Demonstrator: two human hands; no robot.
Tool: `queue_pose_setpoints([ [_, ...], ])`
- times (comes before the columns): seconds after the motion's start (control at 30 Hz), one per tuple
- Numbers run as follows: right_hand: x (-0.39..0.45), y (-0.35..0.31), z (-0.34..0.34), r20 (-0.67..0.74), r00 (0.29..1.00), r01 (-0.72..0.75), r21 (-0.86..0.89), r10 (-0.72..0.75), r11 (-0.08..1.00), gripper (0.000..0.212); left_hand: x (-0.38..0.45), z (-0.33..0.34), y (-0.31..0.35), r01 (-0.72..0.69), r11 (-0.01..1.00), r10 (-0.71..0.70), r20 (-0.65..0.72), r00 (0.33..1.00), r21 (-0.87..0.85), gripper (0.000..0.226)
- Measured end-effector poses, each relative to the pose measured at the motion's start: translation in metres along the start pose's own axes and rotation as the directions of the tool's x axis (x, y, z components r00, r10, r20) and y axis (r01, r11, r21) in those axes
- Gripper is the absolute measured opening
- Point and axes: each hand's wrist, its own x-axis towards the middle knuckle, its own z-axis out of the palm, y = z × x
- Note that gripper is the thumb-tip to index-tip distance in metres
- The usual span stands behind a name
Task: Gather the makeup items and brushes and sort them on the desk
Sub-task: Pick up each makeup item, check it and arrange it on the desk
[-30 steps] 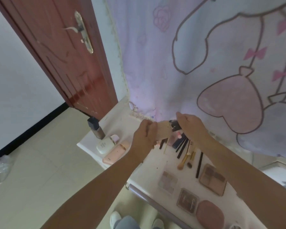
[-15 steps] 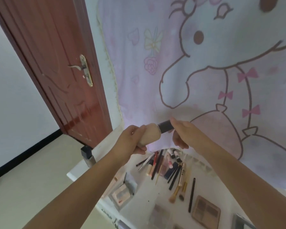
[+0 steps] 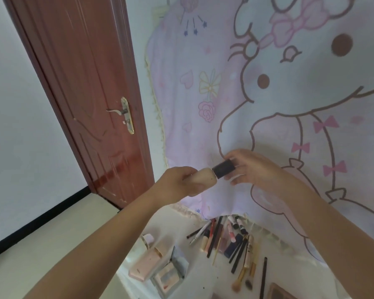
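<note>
I hold a beige foundation bottle [image 3: 205,178] with a black cap [image 3: 224,168] up in front of the curtain, well above the desk. My left hand [image 3: 178,182] grips the beige body. My right hand [image 3: 249,168] has its fingertips around the black cap. Below on the white desk [image 3: 203,268] lies a row of brushes, pencils and lip tubes [image 3: 229,240]. A pink case [image 3: 146,261] and an open palette [image 3: 167,276] lie at the desk's left end.
A pink cartoon curtain [image 3: 289,93] hangs behind the desk. A red-brown door [image 3: 91,93] with a metal handle stands at the left. Beige floor tiles [image 3: 52,234] lie left of the desk. The corner of a brown palette [image 3: 279,293] shows at the bottom edge.
The view has tilted up, so the desk has dropped to the bottom of the frame. Both hands stay on the bottle, which has risen away from the desk.
</note>
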Motion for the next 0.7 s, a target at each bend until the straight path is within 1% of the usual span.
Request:
queue_pose_setpoints([
  [0.03, 0.004, -0.004, 0.001, -0.036, 0.998, -0.059, -0.049, 0.057, 0.997, 0.028, 0.002, -0.002, 0.002, -0.007, 1.0, 0.008, -0.02, 1.0, 0.022, 0.045],
  [0.07, 0.007, -0.008, 0.003, -0.074, 0.993, -0.109, -0.19, 0.097, 0.976, 0.038, 0.003, -0.003, 0.004, -0.022, 0.998, 0.024, -0.039, 0.999, 0.06, 0.048],
  [0.1, 0.01, -0.012, 0.005, -0.092, 0.992, -0.111, -0.335, 0.085, 0.936, 0.044, 0.005, -0.005, 0.006, -0.041, 0.994, 0.047, -0.054, 0.997, 0.104, 0.045],
  [0.13, 0.012, -0.015, 0.007, -0.11, 0.992, -0.097, -0.414, 0.056, 0.905, 0.047, 0.007, -0.006, 0.007, -0.061, 0.987, 0.072, -0.066, 0.995, 0.146, 0.037],
  [0.2, 0.018, -0.018, 0.005, -0.124, 0.992, -0.055, -0.419, 0.003, 0.907, 0.044, 0.01, -0.011, 0.007, -0.099, 0.978, 0.112, -0.061, 0.992, 0.183, 0.027],
  [0.27, 0.02, -0.018, 0.003, -0.098, 0.989, 0.056, -0.428, -0.108, 0.902, 0.028, 0.012, -0.016, 0.007, -0.12, 0.969, 0.135, -0.054, 0.989, 0.214, 0.025],
  [0.3, 0.021, -0.019, 0.001, -0.054, 0.983, 0.131, -0.447, -0.173, 0.885, 0.02, 0.012, -0.02, 0.008, -0.125, 0.964, 0.143, -0.063, 0.988, 0.235, 0.026],
  [0.33, 0.021, -0.02, 0.0, -0.014, 0.975, 0.193, -0.45, -0.223, 0.872, 0.022, 0.013, -0.023, 0.008, -0.127, 0.959, 0.151, -0.076, 0.986, 0.252, 0.027],
  [0.37, 0.022, -0.019, -0.003, 0.01, 0.964, 0.244, -0.436, -0.266, 0.866, 0.029, 0.014, -0.027, 0.009, -0.127, 0.954, 0.156, -0.088, 0.984, 0.27, 0.029],
  [0.4, 0.023, -0.018, -0.005, 0.015, 0.959, 0.266, -0.397, -0.284, 0.879, 0.034, 0.014, -0.031, 0.01, -0.129, 0.947, 0.164, -0.1, 0.981, 0.293, 0.031],
  [0.43, 0.024, -0.02, -0.007, 0.003, 0.964, 0.252, -0.323, -0.266, 0.912, 0.032, 0.014, -0.033, 0.011, -0.127, 0.939, 0.17, -0.11, 0.979, 0.32, 0.032],
  [0.47, 0.024, -0.023, -0.007, -0.03, 0.975, 0.205, -0.252, -0.22, 0.946, 0.025, 0.014, -0.035, 0.012, -0.126, 0.929, 0.177, -0.117, 0.977, 0.349, 0.033],
  [0.5, 0.024, -0.025, -0.006, -0.065, 0.987, 0.129, -0.221, -0.146, 0.967, 0.016, 0.014, -0.037, 0.013, -0.126, 0.917, 0.182, -0.119, 0.976, 0.378, 0.033],
  [0.53, 0.025, -0.029, -0.003, -0.079, 0.994, 0.054, -0.262, -0.078, 0.964, 0.017, 0.014, -0.038, 0.014, -0.126, 0.905, 0.191, -0.123, 0.974, 0.407, 0.032],
  [0.57, 0.026, -0.031, -0.001, -0.08, 0.996, 0.0, -0.357, -0.03, 0.934, 0.025, 0.014, -0.038, 0.015, -0.126, 0.893, 0.199, -0.128, 0.972, 0.432, 0.031],
  [0.6, 0.028, -0.033, 0.0, -0.069, 0.997, -0.016, -0.452, -0.017, 0.892, 0.029, 0.013, -0.039, 0.017, -0.13, 0.883, 0.21, -0.133, 0.969, 0.45, 0.031],
  [0.63, 0.029, -0.034, 0.002, -0.057, 0.997, 0.013, -0.516, -0.049, 0.857, 0.028, 0.013, -0.04, 0.018, -0.135, 0.876, 0.221, -0.137, 0.966, 0.462, 0.03],
  [0.67, 0.03, -0.035, 0.001, -0.04, 0.994, 0.062, -0.532, -0.099, 0.844, 0.022, 0.013, -0.04, 0.02, -0.14, 0.87, 0.232, -0.142, 0.962, 0.472, 0.03],
  [0.7, 0.031, -0.034, -0.001, -0.007, 0.989, 0.125, -0.498, -0.148, 0.858, 0.017, 0.012, -0.041, 0.021, -0.144, 0.866, 0.241, -0.149, 0.959, 0.479, 0.03],
])
